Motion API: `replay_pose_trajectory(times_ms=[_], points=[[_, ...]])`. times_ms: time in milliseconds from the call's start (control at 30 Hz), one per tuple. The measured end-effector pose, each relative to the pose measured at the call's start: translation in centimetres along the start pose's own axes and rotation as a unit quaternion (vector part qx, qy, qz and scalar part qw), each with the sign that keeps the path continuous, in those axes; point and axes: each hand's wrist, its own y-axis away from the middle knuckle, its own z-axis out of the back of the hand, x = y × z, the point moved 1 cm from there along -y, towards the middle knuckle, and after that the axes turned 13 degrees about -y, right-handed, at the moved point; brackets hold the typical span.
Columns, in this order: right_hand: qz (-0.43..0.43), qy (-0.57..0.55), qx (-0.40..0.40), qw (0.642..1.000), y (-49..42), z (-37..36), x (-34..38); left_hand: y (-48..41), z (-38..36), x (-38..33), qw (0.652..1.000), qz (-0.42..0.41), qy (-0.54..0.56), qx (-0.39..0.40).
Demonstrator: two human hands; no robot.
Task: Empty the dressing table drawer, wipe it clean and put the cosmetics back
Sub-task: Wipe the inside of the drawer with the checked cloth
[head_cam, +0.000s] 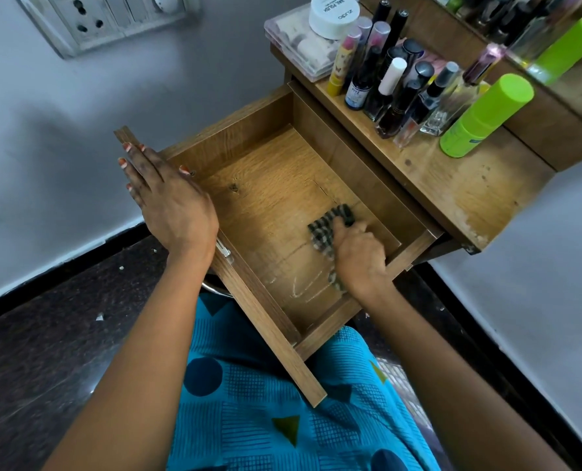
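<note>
Item, 6 o'clock, nearest: blue patterned garment (266, 419) over the person's lap, under the front end of the drawer. Item, 8 o'clock: dark speckled floor (45, 334) with a few pale scraps on it, meeting a pale wall. Item, centre: wooden drawer (235, 130), pulled out of the dressing surface (452, 192) toward 7 o'clock. Its interior holds the cloth and the hand on it, and pale chalky streaks (303, 287) mark its floor at the 5 o'clock end. Item, 9 o'clock: left hand (167, 195), laid flat over the top edge of the drawer front, fingers straight. The grip is spread and holds nothing. Item, 4 o'clock within the drawer: right hand (359, 256), grip closed, fingers curled round a checked cloth (330, 226) that is pressed onto the drawer floor near the right wall. Item, 1 o'clock: cosmetics (395, 96), upright bottles and tubes crowded together on the surface. A green spray can (486, 113) stands at the 3 o'clock end of the group. Item, 12 o'clock: clear plastic box (289, 42) at the far corner of the surface, with a white jar (333, 15) on top. Item, 2 o'clock, behind: mirror (554, 45), reflecting the bottles. Item, 11 o'clock, farthest: switch panel (102, 18) on the wall.
</note>
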Motion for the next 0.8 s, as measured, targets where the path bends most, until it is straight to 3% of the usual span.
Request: replay_pose_trajectory(times_ms=[133,300,567,800], points=[[0.067,0.006,0.054,0.996,2.8,-1.9,4.0,0.1,0.0,0.1,1.0,0.0,0.003,-0.002],[0.089,0.026,0.055,0.994,3.9,-2.4,4.6,0.0,-0.2,0.2,1.0,-0.001,0.0,0.0],[-0.01,0.042,-0.016,0.999,-1.1,1.3,-2.1,0.1,0.0,0.1,1.0,-0.001,-0.001,-0.002],[0.031,0.01,-0.005,0.999,-0.2,0.3,-1.6,0.0,0.0,0.1,1.0,0.0,0.004,-0.003]])
